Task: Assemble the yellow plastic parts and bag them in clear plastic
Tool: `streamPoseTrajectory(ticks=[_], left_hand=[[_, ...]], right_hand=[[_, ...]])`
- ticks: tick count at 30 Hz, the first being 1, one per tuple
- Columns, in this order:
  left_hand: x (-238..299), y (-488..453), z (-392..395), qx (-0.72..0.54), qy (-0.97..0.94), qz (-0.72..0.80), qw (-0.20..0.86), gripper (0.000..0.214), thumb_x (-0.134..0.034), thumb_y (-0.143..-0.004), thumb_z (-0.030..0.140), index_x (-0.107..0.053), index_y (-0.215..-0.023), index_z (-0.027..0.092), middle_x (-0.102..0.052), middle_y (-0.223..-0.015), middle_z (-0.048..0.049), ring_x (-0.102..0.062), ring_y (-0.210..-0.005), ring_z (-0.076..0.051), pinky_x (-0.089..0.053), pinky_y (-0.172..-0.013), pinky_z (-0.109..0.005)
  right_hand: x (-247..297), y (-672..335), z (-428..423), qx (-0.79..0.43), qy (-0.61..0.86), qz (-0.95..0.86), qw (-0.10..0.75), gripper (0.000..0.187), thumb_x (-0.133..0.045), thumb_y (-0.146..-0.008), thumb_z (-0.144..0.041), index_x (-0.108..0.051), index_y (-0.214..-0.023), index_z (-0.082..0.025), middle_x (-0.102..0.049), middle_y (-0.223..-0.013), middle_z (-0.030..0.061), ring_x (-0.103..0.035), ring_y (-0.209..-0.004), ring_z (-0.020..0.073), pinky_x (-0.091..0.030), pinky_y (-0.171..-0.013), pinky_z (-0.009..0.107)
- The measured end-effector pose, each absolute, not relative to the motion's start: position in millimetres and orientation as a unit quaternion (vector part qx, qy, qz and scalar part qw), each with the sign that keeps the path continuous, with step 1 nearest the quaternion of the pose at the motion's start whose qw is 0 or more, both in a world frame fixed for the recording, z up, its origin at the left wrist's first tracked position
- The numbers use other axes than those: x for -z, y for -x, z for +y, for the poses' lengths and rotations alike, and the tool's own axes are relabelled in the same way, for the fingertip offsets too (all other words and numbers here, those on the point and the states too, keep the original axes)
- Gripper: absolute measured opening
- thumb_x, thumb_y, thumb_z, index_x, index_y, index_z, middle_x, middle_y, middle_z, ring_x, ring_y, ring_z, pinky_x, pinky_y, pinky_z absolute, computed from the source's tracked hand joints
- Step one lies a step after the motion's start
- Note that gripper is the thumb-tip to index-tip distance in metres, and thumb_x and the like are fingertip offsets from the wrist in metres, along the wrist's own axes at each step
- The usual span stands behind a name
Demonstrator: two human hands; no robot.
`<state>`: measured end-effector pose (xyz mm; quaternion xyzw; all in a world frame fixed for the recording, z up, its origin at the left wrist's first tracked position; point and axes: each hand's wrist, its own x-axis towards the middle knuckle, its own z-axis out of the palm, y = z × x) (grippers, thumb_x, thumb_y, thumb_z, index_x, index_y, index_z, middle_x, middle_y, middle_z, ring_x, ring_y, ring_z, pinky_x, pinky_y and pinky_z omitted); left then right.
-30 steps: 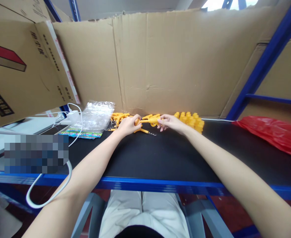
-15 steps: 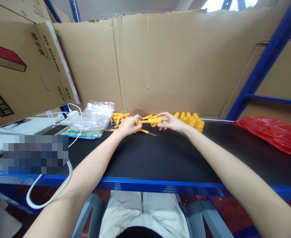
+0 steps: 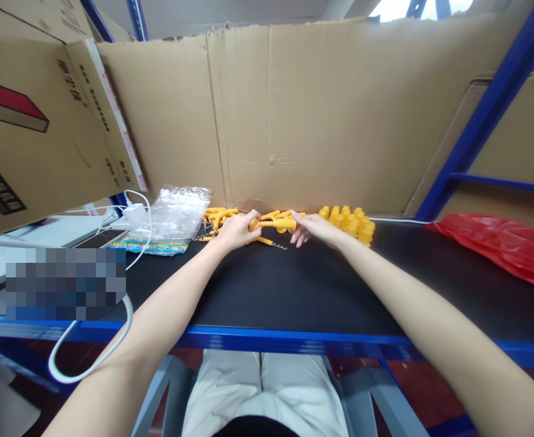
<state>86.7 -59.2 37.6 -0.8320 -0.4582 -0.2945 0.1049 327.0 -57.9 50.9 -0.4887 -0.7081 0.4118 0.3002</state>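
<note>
Both my hands reach to the far side of a black table [image 3: 294,285]. My left hand [image 3: 236,230] is closed round one end of a yellow plastic rod part [image 3: 277,224]. My right hand [image 3: 313,227] pinches the thicker end of the same part with thumb and fingers. More yellow rod parts [image 3: 216,215] lie in a pile behind my left hand. A cluster of chunky yellow plastic pieces [image 3: 351,220] sits just right of my right hand. A small metal spring [image 3: 280,246] lies on the table under the held part.
A cardboard wall [image 3: 321,115] backs the table. Clear plastic bags [image 3: 176,212] over colourful cards lie at left, beside a white charger and cable [image 3: 133,213]. A red plastic bag [image 3: 503,246] lies at right. Blue shelf posts [image 3: 480,121] frame the right side.
My right hand has shifted its fingers slightly along the yellow part, from above it to beside its end. My left hand has stayed put.
</note>
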Motion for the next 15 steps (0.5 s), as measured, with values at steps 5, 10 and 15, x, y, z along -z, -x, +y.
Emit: streamPoseTrajectory(ticks=[5, 10, 15], left_hand=[[-37.7, -85.4, -58.2, 0.289, 0.831, -0.465, 0.097, 0.023, -0.053, -0.077, 0.034, -0.056, -0.097, 0.023, -0.059, -0.064, 0.0029, -0.054, -0.058, -0.013, -0.028, -0.054, -0.021], [-37.2, -85.5, -57.7, 0.289, 0.829, -0.469, 0.094, 0.023, -0.053, -0.077, 0.034, -0.057, -0.098, 0.024, -0.059, -0.064, 0.003, -0.055, -0.059, -0.014, -0.03, -0.054, -0.021], [-35.9, -85.3, -56.8, 0.289, 0.829, -0.469, 0.091, 0.023, -0.053, -0.078, 0.035, -0.057, -0.098, 0.024, -0.06, -0.065, 0.0028, -0.056, -0.06, -0.014, -0.031, -0.054, -0.021]], right_hand=[[-50.9, -336.0, -55.3, -0.419, 0.447, -0.731, 0.301, 0.061, -0.065, -0.077, -0.044, -0.045, -0.131, -0.023, -0.063, -0.116, 0.0097, -0.067, -0.075, 0.0139, -0.053, -0.066, 0.026], [-50.8, -338.6, -54.0, -0.432, 0.437, -0.726, 0.31, 0.048, -0.068, -0.075, -0.036, -0.055, -0.118, -0.02, -0.066, -0.11, 0.0094, -0.067, -0.076, 0.014, -0.053, -0.069, 0.026], [-51.4, -336.2, -55.9, -0.431, 0.433, -0.735, 0.296, 0.036, -0.059, -0.082, -0.044, -0.061, -0.109, -0.02, -0.069, -0.103, 0.0084, -0.067, -0.076, 0.0153, -0.052, -0.069, 0.028]])
